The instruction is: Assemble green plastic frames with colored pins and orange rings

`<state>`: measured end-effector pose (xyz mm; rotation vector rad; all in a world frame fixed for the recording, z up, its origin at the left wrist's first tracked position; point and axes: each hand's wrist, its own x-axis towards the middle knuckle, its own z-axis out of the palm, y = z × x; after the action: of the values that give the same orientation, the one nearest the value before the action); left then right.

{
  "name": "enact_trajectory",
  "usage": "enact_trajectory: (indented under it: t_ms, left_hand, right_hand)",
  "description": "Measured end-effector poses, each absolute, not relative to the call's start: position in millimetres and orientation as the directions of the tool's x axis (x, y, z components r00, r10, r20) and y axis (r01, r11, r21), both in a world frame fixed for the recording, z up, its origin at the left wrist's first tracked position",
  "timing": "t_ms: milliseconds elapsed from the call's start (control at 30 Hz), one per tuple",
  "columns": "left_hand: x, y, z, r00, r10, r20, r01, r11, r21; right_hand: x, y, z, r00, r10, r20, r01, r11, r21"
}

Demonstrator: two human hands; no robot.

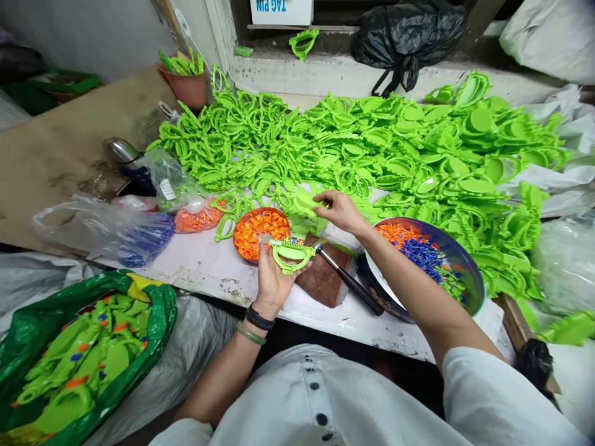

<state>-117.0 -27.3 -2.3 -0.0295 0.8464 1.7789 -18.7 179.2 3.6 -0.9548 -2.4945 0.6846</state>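
My left hand [271, 274] is closed around a green plastic toy frame [292, 253], held just above the table's front edge. My right hand [340, 209] reaches forward and pinches another green plastic piece [304, 205] at the near edge of a big heap of green plastic parts [372, 142]. A small round dish of orange pieces [260, 230] sits right beside my left hand. A hammer [348, 279] lies on a brown block [320, 280] between my arms.
A dark bowl [458, 260] with orange, blue and green bits stands under my right forearm. Clear bags of blue [139, 238] and orange pieces [198, 218] lie left. A green bag of assembled toys [79, 359] sits low left. A black bag [409, 34] rests on the ledge.
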Motion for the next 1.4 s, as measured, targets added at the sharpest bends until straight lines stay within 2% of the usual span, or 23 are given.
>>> enact_trajectory:
  t_ms: [100,233,433,700,1133,1267,1400]
  left_hand:
    - [-111,-23,-2,-0.336,0.844,-0.418,-0.856,-0.089,0.509]
    - [-102,-19,0,-0.303,0.857,-0.417,-0.86,-0.058,0.507]
    - [-91,-21,0,-0.271,0.854,-0.444,-0.888,-0.043,0.458]
    - [-85,-25,2,-0.231,0.865,-0.445,-0.882,0.007,0.471]
    - [-84,-22,-1,-0.17,0.891,-0.42,-0.867,0.068,0.494]
    - [-82,-23,-6,-0.258,0.861,-0.438,-0.792,0.071,0.606]
    - [-94,-38,-16,-0.272,0.862,-0.427,-0.703,0.125,0.7]
  right_hand:
    - [9,137,14,-0.741,0.597,0.308,0.309,0.71,-0.633]
    - [33,95,21,-0.752,0.543,0.373,0.22,0.741,-0.635]
    - [45,70,22,-0.817,0.476,0.325,0.222,0.78,-0.586]
    - [46,64,10,-0.823,0.465,0.326,0.253,0.815,-0.522]
    - [50,65,6,-0.828,0.465,0.313,0.262,0.815,-0.516]
    - [50,56,0,-0.798,0.5,0.335,0.28,0.801,-0.528]
    - [66,44,-5,-0.745,0.576,0.337,0.302,0.741,-0.6]
